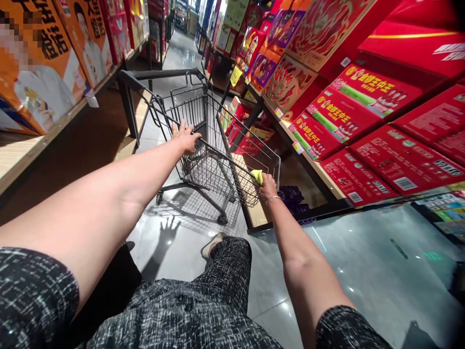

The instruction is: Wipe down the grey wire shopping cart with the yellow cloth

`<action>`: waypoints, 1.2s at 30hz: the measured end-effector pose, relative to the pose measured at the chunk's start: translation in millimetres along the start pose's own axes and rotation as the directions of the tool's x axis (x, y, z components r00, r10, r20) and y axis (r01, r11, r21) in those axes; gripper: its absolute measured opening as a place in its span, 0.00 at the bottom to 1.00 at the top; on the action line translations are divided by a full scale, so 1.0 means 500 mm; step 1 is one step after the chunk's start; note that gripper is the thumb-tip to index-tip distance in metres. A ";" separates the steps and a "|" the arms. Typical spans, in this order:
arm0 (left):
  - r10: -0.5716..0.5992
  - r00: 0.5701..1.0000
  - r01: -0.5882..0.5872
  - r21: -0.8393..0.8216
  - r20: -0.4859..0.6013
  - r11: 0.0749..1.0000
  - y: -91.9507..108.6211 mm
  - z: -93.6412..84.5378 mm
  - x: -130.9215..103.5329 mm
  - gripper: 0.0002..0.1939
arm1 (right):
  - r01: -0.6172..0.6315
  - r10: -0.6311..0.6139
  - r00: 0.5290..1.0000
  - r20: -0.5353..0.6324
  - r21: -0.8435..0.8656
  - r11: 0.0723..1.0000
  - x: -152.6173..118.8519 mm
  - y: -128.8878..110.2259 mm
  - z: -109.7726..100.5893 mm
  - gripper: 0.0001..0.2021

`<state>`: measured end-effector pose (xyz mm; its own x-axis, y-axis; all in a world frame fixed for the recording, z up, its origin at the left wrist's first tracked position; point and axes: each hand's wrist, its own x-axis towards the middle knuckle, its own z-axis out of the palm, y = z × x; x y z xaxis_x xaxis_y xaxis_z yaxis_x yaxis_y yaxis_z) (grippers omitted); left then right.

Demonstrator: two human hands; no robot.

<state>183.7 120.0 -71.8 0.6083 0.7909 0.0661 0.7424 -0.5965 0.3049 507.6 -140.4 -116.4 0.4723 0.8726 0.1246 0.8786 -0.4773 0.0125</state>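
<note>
A black wire shopping cart stands in front of me, tilted in the view. Its near bar runs beneath both of my arms' reach. My left hand is over the left part of this bar with its fingers spread; whether the palm touches the bar I cannot tell. At the right end of the bar, my right hand is closed on a yellow-green cloth, which sticks out past the fingers. A thin bracelet circles the right wrist. The cart's wire basket shows no goods that I can make out.
Red boxes are stacked on a shelf at the right, beside the cart. Orange packs fill the left shelf. A black rail lies beyond the cart. Shiny grey floor leads up the aisle; my shoe is below.
</note>
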 end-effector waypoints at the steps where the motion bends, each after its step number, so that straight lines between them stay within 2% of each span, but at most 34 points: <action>1: -0.022 1.000 0.022 0.016 0.002 1.000 0.010 -0.004 0.002 0.36 | 0.013 -0.013 1.000 0.011 -0.002 1.000 0.002 -0.009 -0.003 0.26; 3: 0.014 1.000 -0.015 0.047 0.028 0.999 0.042 -0.005 0.000 0.36 | 0.013 -0.013 1.000 0.020 -0.013 1.000 0.004 -0.030 -0.011 0.26; 4: 0.074 0.996 -0.077 0.056 0.058 0.995 0.063 -0.003 -0.003 0.35 | 0.006 -0.005 1.000 0.021 -0.023 1.000 0.005 -0.043 -0.015 0.25; 6: 0.230 0.959 -0.236 0.016 0.165 0.972 0.113 0.009 -0.013 0.34 | -0.008 0.010 0.999 0.031 -0.041 0.999 0.007 -0.073 -0.023 0.26; 8: 0.327 0.921 -0.326 -0.038 0.212 0.945 0.163 0.027 -0.025 0.37 | -0.023 0.025 0.998 0.049 -0.050 0.998 0.007 -0.102 -0.030 0.26; 11: 0.383 0.896 -0.373 -0.085 0.224 0.924 0.215 0.059 -0.035 0.42 | -0.040 0.042 0.997 0.066 -0.039 0.998 0.003 -0.134 -0.039 0.26; 13: 0.386 0.900 -0.382 -0.058 0.202 0.922 0.227 0.075 -0.034 0.40 | -0.043 0.044 0.997 0.068 -0.025 0.999 0.000 -0.145 -0.040 0.26; 17: 0.401 0.902 -0.406 0.000 0.157 0.914 0.214 0.086 -0.015 0.32 | -0.004 0.002 0.998 0.062 0.027 1.000 0.002 -0.144 -0.040 0.25; 21: 0.436 0.892 -0.434 -0.042 0.117 0.900 0.195 0.088 0.001 0.26 | 0.198 -0.206 0.977 0.054 0.119 0.973 -0.004 -0.103 -0.051 0.24; 24: 0.454 0.887 -0.448 -0.081 0.084 0.891 0.182 0.093 -0.001 0.25 | 0.283 -0.285 0.958 0.031 0.054 0.957 -0.037 -0.051 -0.063 0.21; 28: 0.456 0.890 -0.450 -0.118 0.021 0.885 0.159 0.099 -0.013 0.24 | 0.290 -0.294 0.954 -0.057 -0.074 0.954 -0.099 -0.009 -0.053 0.18; 33: 0.438 0.898 -0.433 -0.123 0.022 0.893 0.123 0.086 -0.024 0.22 | 0.282 -0.269 0.944 -0.192 0.042 0.958 -0.133 -0.047 -0.009 0.16; 36: 0.428 0.903 -0.421 -0.112 0.046 0.900 0.108 0.074 -0.032 0.21 | 0.314 -0.282 0.932 -0.225 0.118 0.942 -0.138 -0.074 -0.001 0.14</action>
<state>224.3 70.3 -91.6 0.8799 0.4521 0.1461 0.3806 -0.8547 0.3531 442.6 -183.3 -124.9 0.1763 0.9251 0.3364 0.9843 -0.1635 -0.0662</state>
